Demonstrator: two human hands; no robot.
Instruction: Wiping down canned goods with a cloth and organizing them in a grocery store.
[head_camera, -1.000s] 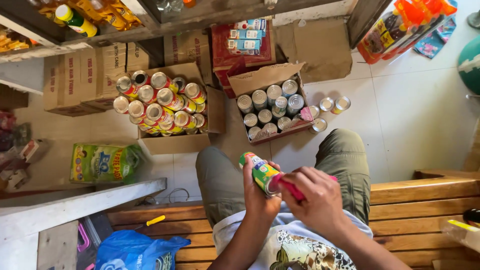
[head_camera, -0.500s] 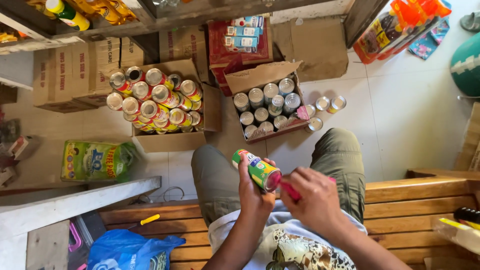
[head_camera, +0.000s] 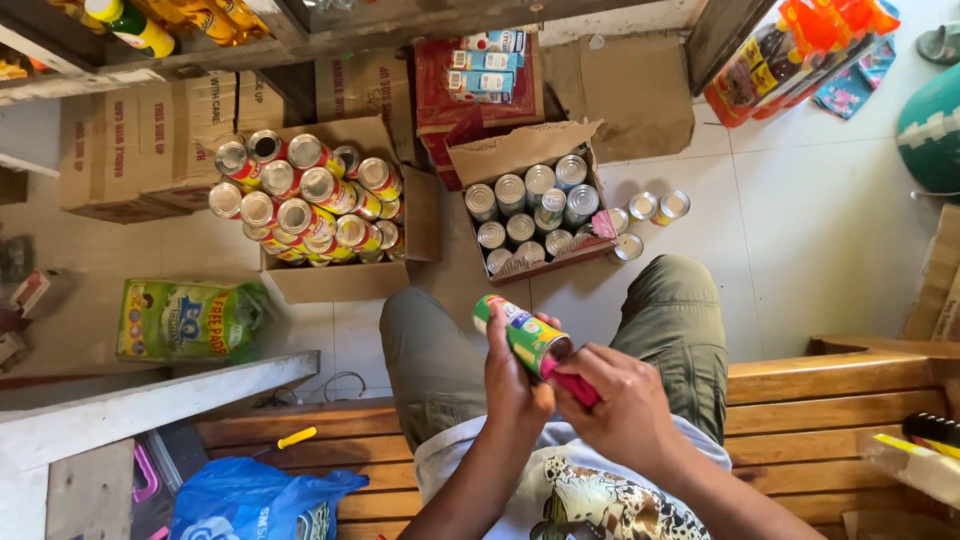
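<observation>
White floor tiles fill the shop corner, seen from above, with a wooden bench (head_camera: 830, 400) under the seated person. At the centre, the left hand (head_camera: 515, 385) has its grip closed around a labelled tin can (head_camera: 520, 335), tilted with its top toward ten o'clock. The right hand (head_camera: 625, 410) presses a pink tool (head_camera: 572, 387) against the can's near end; its grip is closed on that tool, though what kind of tool it is cannot be told. The step in hand looks like marking or working on the can's end, one can at a time. Judged from this, the next move calls for a steady hold on the can while the tool finishes, and a free spot in a box to set it down. At eleven o'clock an open cardboard box (head_camera: 330, 285) is heaped with red-labelled cans (head_camera: 300, 195) lying on their sides. At twelve o'clock a smaller open box (head_camera: 520, 150) holds upright cans (head_camera: 525, 215) showing silver lids, with three loose cans (head_camera: 650, 215) on the floor just beside it, toward one o'clock. Farther back sit closed cartons (head_camera: 130, 140). At nine o'clock lies a green packet (head_camera: 185, 320).
</observation>
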